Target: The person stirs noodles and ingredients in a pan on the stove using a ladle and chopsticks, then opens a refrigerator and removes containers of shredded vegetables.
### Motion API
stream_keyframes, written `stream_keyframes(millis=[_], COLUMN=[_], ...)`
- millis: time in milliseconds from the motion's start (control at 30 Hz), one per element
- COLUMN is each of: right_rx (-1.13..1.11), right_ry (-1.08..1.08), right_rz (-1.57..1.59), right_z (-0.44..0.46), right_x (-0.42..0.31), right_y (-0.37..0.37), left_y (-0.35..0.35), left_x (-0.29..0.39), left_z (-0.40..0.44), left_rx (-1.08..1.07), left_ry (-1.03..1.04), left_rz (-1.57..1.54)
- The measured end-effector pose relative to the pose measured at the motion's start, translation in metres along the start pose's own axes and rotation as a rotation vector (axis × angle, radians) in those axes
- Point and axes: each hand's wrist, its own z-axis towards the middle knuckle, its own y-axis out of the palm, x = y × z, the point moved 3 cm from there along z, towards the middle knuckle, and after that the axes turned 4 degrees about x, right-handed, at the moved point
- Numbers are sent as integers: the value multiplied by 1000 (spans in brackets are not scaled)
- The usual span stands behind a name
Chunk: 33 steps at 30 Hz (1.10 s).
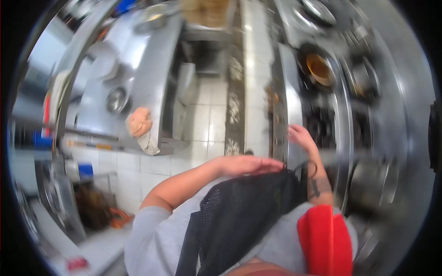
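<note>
A person in a light grey T-shirt (159,234) looks down at their own two bare hands in a kitchen, beside a long stainless-steel stove (293,92) with black burner grates, which runs along the person's right side.

The right hand (300,135) is at the stove's near front edge, level with the closest burners. Its fingers are close together and loosely bent; blur makes it impossible to tell whether it touches the steel or pinches anything. A dark mark shows on that forearm.

The left hand (251,164) is held out flat toward the stove, fingers straight and pressed together, nothing visible in its grasp. It is just beside the upper edge of a black mesh apron (239,216) that covers the person's front. A bright red cloth (324,239) lies over the right shoulder, the side nearest the stove.

Farther along the stove sits a round black pan (305,59) with something orange-brown inside, too blurred to name.

Across a white tiled floor (200,124) to the left of the stove stands a stainless-steel worktop (154,87). At its near corner are a crumpled peach-coloured bundle (139,121) and an off-white cloth (148,144); a small round metal bowl (117,100) is near them.
</note>
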Motion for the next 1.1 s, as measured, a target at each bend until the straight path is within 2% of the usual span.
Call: stream_keyframes(millis=[33,67,100,133,167,233,267,333,367,400,433,467,500,567,633,667,733,767,800,833,867,933,967,1000,1033,1067,1100], right_rx=[-16,37,57,63,123,83,131,120,152,209,115,11,39,74,226,229,363,360,437,451,482,763,850,825,948,1072,1187], right_ry=[-61,-255,-194,-134,-83,54,79,152,69,121,151,183,187,212,183,186,371,357,539,626,717,550,562,553,539,534,682], right_rz=[-83,-274,-313,-353,-314,-116,-85,-153,-310,-268,-350,-429,-445,-462,-446,-448,-377,-383,20,240,453,1019,1131,1144,1367,1587,1614], right_z=[-29,-38,-70,-107,-141,-199,-226,-286,-308,-333,-352,-374,-396,-422,-431,-425,-397,-372,-347,-334,-322,-300,-280,-269,-260,-257,-266], right_x=[1,28,29,26,36,53,57,71,92,94,97,93,77,69,73,83,125,151,187,201,212,217,234,236,242,246,231], right_y=[32,55,75,97,113,144,152,175,185,191,200,208,211,219,221,221,219,212,207,214,221,218,216,208,204,207,202], left_y=[22,39,47,52,57,80,89,102,111,119,126,129,133,121,128,133,141,143,145,151,162,205,222,230,244,256,265], left_x=[13,31,20,13,8,13,14,13,20,20,20,19,23,44,64,69,74,71,69,78,86,105,121,136,151,164,173], left_z=[-12,-23,-37,-50,-60,-77,-85,-105,-119,-135,-151,-165,-174,-178,-182,-188,-195,-190,-185,-181,-179,-174,-166,-163,-160,-158,-160], left_rx=[-84,-167,-246,-262,-271,-325,-319,-465,-351,-328,-305,-274,-233,-347,-517,-487,-445,-397,-347,-304,-141,198,143,91,-70,-99,-114], left_ry=[-25,-43,-122,-106,-74,-150,-175,-248,-203,-216,-228,-113,8,192,252,267,281,216,147,117,224,492,740,893,1038,1136,1212], left_rz=[-23,-45,-67,-53,-33,-43,-40,-44,-14,-9,-4,0,-3,129,256,275,303,414,523,683,842,1076,1214,1247,1270,1345,1424])
